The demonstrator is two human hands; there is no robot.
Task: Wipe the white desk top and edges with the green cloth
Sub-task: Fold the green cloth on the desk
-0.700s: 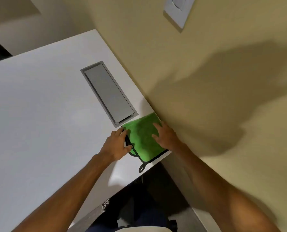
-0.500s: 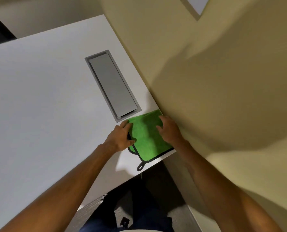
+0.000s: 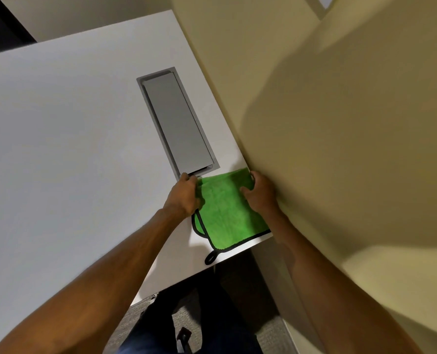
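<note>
- Two bare hands on the green cloth (image 3: 227,213), which lies flat on the white desk (image 3: 66,154) at its near right corner, against the beige wall (image 3: 339,123).
- Left hand (image 3: 184,198): fingers (image 3: 186,178) curled down over the cloth's left edge, fingertips at its far-left corner; looks like a pinch on the edge, but whether the fingers actually close around fabric can't be told, knuckles hide it.
- Left fingertips also touch or sit just beside the near end of the grey cable hatch (image 3: 176,123) set into the desk top.
- Right hand (image 3: 262,195): fingers (image 3: 253,178) bent, loosely spread, pressing down on the cloth's right side and far-right corner; thumb tip rests on top of the fabric. Pressing, not lifting; a true grip can't be confirmed.
- Right hand sits tight against the wall, cloth's right edge under it.
- Cloth spans between the two hands; middle and near part uncovered.
- Black trim runs along cloth's near and left edges; black hanging loop (image 3: 211,258) lies on the desk at the near-left corner, just beside the desk's front edge.
- Both forearms bare, reaching in from the bottom.
</note>
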